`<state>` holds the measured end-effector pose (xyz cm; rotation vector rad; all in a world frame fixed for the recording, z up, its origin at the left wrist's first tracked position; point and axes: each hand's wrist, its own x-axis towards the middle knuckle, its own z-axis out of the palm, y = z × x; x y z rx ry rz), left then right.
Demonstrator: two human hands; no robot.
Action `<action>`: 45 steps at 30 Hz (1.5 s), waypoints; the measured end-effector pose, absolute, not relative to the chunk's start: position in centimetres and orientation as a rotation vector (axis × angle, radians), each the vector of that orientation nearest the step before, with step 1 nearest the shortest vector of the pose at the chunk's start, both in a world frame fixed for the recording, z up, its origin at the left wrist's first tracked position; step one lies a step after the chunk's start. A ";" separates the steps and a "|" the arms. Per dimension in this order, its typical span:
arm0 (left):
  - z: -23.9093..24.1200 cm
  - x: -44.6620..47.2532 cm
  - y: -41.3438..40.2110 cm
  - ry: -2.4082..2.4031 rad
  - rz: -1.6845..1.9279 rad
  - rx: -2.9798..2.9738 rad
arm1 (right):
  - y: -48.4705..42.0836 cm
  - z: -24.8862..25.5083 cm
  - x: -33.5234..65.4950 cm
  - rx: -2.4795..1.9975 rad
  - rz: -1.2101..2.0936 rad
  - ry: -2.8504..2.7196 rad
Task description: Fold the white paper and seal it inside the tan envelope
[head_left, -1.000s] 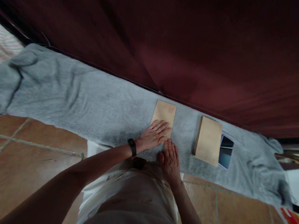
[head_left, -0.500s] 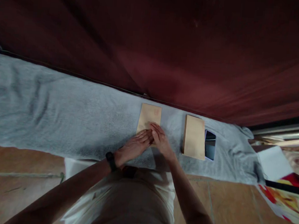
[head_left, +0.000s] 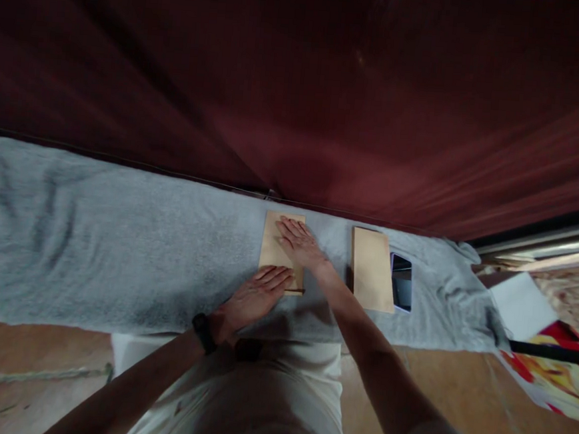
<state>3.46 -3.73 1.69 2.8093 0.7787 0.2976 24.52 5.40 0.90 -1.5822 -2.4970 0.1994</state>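
A tan paper envelope (head_left: pixel 273 246) lies on the grey cloth in front of me. My left hand (head_left: pixel 264 288) rests flat across its lower part, fingers stretched out. Higher up, toward the far right of the envelope, my right hand (head_left: pixel 301 243) is laid flat with its fingers extended. Along the near edge, a narrow dark line shows beside my left fingertips. To the right sits a thick stack of similar tan envelopes (head_left: pixel 373 270), touched by neither hand.
Beside the stack lies a phone (head_left: pixel 401 283). The long grey cloth (head_left: pixel 141 245) covers a narrow surface against a dark red upright panel (head_left: pixel 302 111). A white box (head_left: pixel 523 309) and a colourful printed bag (head_left: pixel 552 375) stand at the far right.
My hands have moved apart. The right one has slid up the envelope, while the left stays low on it. The view has shifted slightly.
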 end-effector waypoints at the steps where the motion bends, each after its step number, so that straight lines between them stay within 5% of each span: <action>1: 1.7 3.5 -3.7 0.773 0.315 2.802 | 5.8 0.9 24.6 -1.592 0.181 -2.485; 9: 0.8 3.7 -3.8 0.834 0.418 2.749 | 5.3 2.0 24.7 -1.620 0.340 -2.279; 21: 0.3 3.9 -5.0 1.333 0.601 2.644 | -14.7 1.7 20.7 -1.658 0.241 -2.244; 36: 1.8 3.3 -6.4 1.620 0.832 2.424 | -14.8 0.4 20.1 -1.860 -0.033 -2.025; 45: 3.5 3.5 -4.9 1.488 0.736 1.532 | -13.8 2.1 18.1 -2.069 0.111 -1.995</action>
